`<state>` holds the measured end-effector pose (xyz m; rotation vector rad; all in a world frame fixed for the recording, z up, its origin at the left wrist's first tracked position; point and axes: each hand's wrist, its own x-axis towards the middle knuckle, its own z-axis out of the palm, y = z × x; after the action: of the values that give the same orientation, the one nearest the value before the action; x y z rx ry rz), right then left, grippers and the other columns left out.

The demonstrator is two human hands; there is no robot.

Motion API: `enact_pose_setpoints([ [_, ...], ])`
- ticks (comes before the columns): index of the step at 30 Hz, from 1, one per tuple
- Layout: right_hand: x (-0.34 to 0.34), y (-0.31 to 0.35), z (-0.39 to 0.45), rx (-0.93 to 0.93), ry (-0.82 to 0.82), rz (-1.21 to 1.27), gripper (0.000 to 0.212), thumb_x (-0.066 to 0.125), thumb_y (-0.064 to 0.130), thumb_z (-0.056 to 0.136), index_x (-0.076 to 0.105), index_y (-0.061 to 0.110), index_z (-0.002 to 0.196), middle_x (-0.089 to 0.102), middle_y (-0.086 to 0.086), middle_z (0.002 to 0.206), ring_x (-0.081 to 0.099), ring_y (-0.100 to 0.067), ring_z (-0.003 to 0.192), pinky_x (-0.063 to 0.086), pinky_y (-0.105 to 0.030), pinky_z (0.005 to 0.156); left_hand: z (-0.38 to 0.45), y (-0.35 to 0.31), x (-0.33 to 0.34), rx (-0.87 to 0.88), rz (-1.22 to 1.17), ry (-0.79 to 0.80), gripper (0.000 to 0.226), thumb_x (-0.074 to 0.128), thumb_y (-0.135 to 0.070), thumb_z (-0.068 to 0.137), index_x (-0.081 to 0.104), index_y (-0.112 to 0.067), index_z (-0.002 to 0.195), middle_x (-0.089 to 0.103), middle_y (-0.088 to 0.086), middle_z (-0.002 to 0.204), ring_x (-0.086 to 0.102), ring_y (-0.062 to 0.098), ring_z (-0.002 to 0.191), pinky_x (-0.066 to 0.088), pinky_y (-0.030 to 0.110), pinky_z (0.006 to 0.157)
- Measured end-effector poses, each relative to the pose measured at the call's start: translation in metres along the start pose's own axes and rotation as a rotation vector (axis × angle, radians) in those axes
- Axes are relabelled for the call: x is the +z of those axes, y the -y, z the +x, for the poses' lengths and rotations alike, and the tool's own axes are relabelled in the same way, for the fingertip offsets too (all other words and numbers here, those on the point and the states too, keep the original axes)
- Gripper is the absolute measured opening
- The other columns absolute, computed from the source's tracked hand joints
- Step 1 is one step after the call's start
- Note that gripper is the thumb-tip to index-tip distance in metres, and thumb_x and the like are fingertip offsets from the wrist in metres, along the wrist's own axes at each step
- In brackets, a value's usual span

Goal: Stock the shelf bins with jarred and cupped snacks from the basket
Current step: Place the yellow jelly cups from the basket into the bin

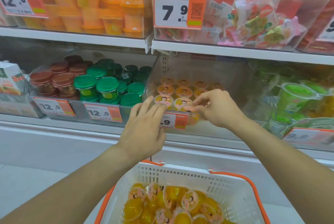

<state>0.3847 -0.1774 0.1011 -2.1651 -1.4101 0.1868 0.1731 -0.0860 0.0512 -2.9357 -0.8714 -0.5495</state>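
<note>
While white basket [182, 175] below holds yellow jelly cups [182, 218], clear shelf bin [235, 82] holds rows of same cups; left hand [142, 129] fingers straight, touching front cup [162, 101]; right hand [216, 110] pinches neighbouring cup [182, 103].

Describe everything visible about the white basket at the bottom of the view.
The white basket looks like plastic, with rows of small slots and tall slits through its walls and an orange handle hinged at the rim and lying down along the edge. It sits below the shelves, between the person's forearms, cut off by the bottom of the frame. It holds a loose heap of yellow jelly cups, some upright, some tipped, with pink cartoon lids. Neither hand touches it.
</note>
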Motion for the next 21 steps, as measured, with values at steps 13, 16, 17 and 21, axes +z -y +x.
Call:
enact_pose_setpoints([
  [13, 0.003, -0.013, 0.011, 0.000, 0.303, 0.159, 0.026, 0.045, 0.020, 0.104, 0.071, 0.020, 0.105, 0.070, 0.008, 0.107, 0.069, -0.003, 0.094, 0.058, -0.035, 0.088, 0.001, 0.001, 0.010, 0.010, -0.076, -0.119, 0.055, 0.057, -0.031, 0.080, 0.051, -0.022, 0.134, 0.058, -0.003, 0.133, 0.034, 0.020, 0.139, 0.015, 0.036, 0.112],
  [16, 0.001, -0.009, 0.000, -0.134, 0.060, 0.150, 0.014, 0.056, 0.025, 0.099, 0.068, 0.024, 0.092, 0.068, 0.012, 0.093, 0.061, 0.002, 0.082, 0.048, -0.015, 0.076, 0.001, -0.001, 0.005, 0.002, -0.173, -0.202, 0.050, 0.062, -0.022, 0.079, 0.053, -0.017, 0.128, 0.055, -0.001, 0.130, 0.038, 0.021, 0.133, 0.029, 0.040, 0.109],
  [17, 0.003, -0.008, -0.007, -0.194, -0.066, 0.167, 0.010, 0.061, 0.024, 0.096, 0.068, 0.024, 0.088, 0.068, 0.010, 0.088, 0.060, 0.000, 0.076, 0.044, -0.013, 0.069, 0.001, -0.003, 0.001, 0.032, -0.183, -0.284, 0.042, 0.062, -0.017, 0.079, 0.057, -0.014, 0.120, 0.058, 0.002, 0.122, 0.045, 0.022, 0.121, 0.039, 0.040, 0.100],
  [21, 0.012, -0.011, -0.047, -0.581, -0.417, 0.119, 0.014, 0.073, 0.013, 0.082, 0.061, 0.011, 0.075, 0.053, 0.004, 0.070, 0.043, -0.009, 0.062, 0.036, -0.018, 0.061, -0.008, -0.013, -0.004, 0.258, -0.230, -0.400, 0.011, 0.051, -0.013, 0.080, 0.062, -0.011, 0.082, 0.061, 0.002, 0.076, 0.056, 0.024, 0.067, 0.046, 0.040, 0.056],
])
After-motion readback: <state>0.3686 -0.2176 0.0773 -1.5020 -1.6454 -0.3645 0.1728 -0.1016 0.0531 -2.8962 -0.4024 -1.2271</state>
